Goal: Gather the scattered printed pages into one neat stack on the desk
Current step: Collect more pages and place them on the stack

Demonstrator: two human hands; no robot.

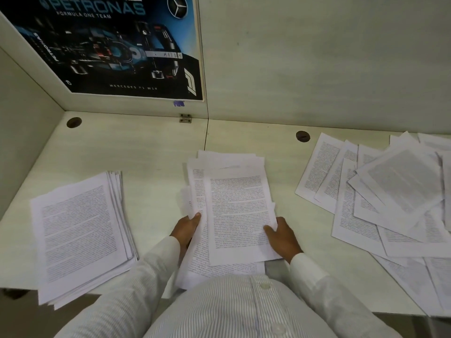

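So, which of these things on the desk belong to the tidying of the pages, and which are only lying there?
Belong to the job: bundle of pages held by the left hand and right hand; left stack; scattered pages on the right; desk.
Just there: racing-car poster; left cable hole; right cable hole; small metal bracket.

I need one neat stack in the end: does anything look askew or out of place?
Yes. The loose white printed pages on the right of the pale desk lie crisscrossed. The white paper stack at left juts over the front edge. The paper bundle gripped by the left hand and right hand is ragged, sheets offset.
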